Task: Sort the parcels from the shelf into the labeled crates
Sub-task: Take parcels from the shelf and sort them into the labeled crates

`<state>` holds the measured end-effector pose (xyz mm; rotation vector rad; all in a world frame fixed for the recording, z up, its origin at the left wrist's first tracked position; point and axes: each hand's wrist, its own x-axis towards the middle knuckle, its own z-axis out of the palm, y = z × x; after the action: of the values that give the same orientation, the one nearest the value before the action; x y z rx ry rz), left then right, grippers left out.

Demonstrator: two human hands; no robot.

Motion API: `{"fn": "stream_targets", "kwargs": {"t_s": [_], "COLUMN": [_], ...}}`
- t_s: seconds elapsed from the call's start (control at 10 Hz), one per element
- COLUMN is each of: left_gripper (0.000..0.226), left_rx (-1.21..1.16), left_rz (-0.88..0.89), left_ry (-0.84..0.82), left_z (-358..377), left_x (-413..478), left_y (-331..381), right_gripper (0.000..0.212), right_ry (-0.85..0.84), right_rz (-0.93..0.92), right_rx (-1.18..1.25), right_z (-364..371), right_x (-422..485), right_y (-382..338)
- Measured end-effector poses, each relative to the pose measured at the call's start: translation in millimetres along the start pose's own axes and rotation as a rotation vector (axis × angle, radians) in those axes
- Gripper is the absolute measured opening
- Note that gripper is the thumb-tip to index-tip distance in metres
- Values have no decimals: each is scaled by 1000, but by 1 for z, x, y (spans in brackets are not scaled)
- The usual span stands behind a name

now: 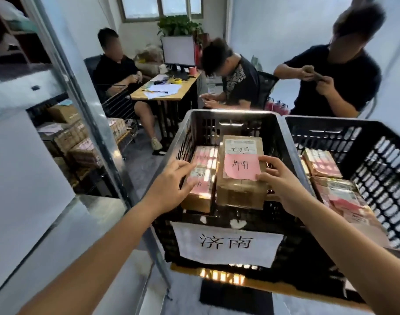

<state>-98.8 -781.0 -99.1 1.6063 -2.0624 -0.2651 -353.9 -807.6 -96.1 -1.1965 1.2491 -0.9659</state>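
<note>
Setting down looks like the current step: the tall parcel (240,192) with the pink note sits centre frame inside the 济南 crate (230,113), long axis running bottom-to-top of frame. The right hand (278,178) grips its right edge, thumb on top, fingers curled down the side. The left hand (171,185), fingers fairly straight, rests on the lower parcel (200,196) just left. The right hand is nearer for the release.
</note>
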Motion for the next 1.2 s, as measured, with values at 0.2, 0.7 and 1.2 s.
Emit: {"fn": "stream_targets", "kwargs": {"t_s": [0.2, 0.7, 1.2], "left_gripper": [51, 58, 63], "left_rx": [115, 175, 265], "left_rz": [-17, -2, -60], "left_ry": [-113, -290, -356], "left_z": [11, 22, 23], "left_x": [39, 33, 33], "left_y": [-19, -24, -23], "right_gripper": [48, 68, 71], "right_ry": [-103, 10, -290], "right_rz": [346, 263, 648], "right_rx": [-246, -412, -925], "right_z": [14, 41, 51], "right_x": [35, 115, 130], "right_y": [23, 112, 114]}}
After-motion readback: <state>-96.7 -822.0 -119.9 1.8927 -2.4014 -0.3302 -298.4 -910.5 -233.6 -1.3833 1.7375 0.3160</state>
